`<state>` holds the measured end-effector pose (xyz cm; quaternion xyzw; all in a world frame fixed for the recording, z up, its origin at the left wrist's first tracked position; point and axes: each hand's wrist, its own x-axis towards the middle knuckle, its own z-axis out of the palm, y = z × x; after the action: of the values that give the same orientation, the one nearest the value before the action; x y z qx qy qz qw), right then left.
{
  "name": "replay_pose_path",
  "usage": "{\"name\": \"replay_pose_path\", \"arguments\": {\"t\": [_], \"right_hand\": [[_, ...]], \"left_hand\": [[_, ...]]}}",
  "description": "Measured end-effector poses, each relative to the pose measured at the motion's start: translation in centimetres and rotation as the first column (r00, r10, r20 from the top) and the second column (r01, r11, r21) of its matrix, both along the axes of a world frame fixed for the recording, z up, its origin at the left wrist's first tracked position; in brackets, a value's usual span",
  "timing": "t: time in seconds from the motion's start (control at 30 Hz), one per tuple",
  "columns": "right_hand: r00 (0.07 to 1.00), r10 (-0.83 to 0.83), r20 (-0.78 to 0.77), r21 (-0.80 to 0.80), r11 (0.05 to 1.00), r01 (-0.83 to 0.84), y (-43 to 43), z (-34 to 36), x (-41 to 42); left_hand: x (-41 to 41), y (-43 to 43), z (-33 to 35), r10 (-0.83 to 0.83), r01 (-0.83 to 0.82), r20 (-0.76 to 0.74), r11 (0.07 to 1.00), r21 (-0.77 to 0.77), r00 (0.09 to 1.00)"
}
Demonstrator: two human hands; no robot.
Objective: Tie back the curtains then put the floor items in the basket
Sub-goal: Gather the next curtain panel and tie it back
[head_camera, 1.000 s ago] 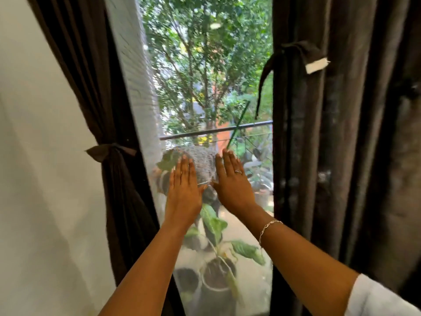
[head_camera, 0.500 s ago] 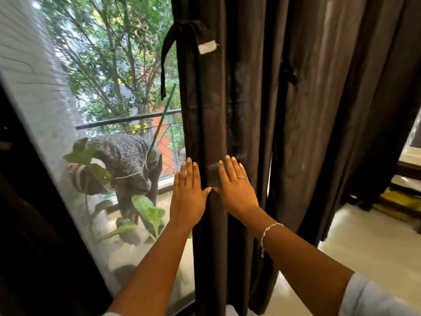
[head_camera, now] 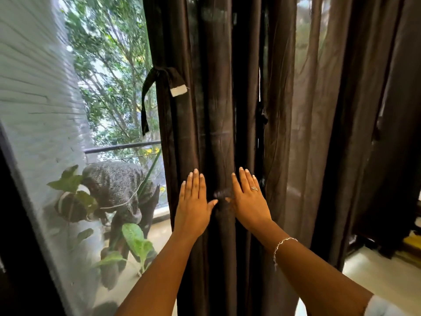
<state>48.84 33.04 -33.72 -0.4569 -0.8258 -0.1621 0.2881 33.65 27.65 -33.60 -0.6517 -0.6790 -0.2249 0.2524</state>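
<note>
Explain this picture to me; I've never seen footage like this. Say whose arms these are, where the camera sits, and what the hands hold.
No machine here: a person works with bare hands, and one wide-angle camera worn on their head looks forward and down, so the arms reach in from below. The left hand and right hand are spread, fingers straight, at the dark brown curtain; neither holds anything, and whether they touch it is unclear. Higher up, a tie-back strap with a pale tab hangs at the curtain's edge, one end dangling. Left of it, the window shows potted plants on a balcony.
</note>
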Motion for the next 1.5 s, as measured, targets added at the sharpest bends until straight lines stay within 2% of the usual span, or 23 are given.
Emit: {"name": "replay_pose_path", "arguments": {"t": [0.3, 0.5, 0.7, 0.83, 0.97, 1.17, 1.3, 1.33, 1.4, 1.43, 1.5], "right_hand": [[0.993, 0.116, -0.031, 0.185, 0.977, -0.109, 3.7, 6.9, 1.4], [0.970, 0.217, -0.111, 0.339, 0.926, -0.168, 4.5, 15.3, 0.2], [0.937, 0.301, -0.178, 0.454, 0.870, -0.194, 5.0, 23.6, -1.2], [0.910, 0.351, -0.221, 0.475, 0.854, -0.213, 5.0, 28.4, -2.4], [0.806, 0.446, -0.389, 0.410, 0.867, -0.282, 4.3, 32.9, -4.5], [0.670, 0.487, -0.560, 0.351, 0.872, -0.341, 4.0, 39.3, -8.6], [0.732, 0.383, -0.563, 0.308, 0.919, -0.244, 4.1, 41.6, -11.3], [0.767, 0.341, -0.543, 0.291, 0.934, -0.209, 4.1, 42.0, -12.1], [0.841, 0.254, -0.478, 0.279, 0.952, -0.129, 4.2, 42.1, -14.0], [0.868, 0.231, -0.440, 0.299, 0.949, -0.101, 4.1, 42.1, -15.1], [0.897, 0.237, -0.374, 0.359, 0.928, -0.095, 3.5, 41.9, -17.8]], "left_hand": [[3.5, 2.3, 7.5, 0.054, -0.040, -0.080, 0.986, 0.164, 0.995], [3.0, 2.8, 16.0, 0.118, -0.049, -0.201, 0.946, 0.321, 0.972], [2.4, 2.6, 24.9, 0.114, 0.008, -0.239, 0.889, 0.458, 0.964], [0.9, 2.7, 29.8, 0.053, 0.041, -0.150, 0.826, 0.563, 0.987], [-1.7, 3.4, 33.2, -0.005, 0.000, 0.005, 0.757, 0.653, 1.000], [-5.6, 6.0, 36.1, -0.067, -0.028, 0.122, 0.765, 0.643, 0.990], [-7.6, 7.4, 37.7, -0.185, -0.016, 0.261, 0.788, 0.616, 0.947], [-8.5, 7.5, 38.2, -0.170, -0.019, 0.237, 0.776, 0.631, 0.957], [-10.0, 6.8, 38.4, -0.121, 0.018, 0.138, 0.813, 0.582, 0.983], [-11.3, 6.8, 38.6, -0.089, 0.017, 0.087, 0.790, 0.613, 0.992], [-14.1, 5.7, 38.7, -0.086, 0.006, 0.087, 0.743, 0.669, 0.993]]}}
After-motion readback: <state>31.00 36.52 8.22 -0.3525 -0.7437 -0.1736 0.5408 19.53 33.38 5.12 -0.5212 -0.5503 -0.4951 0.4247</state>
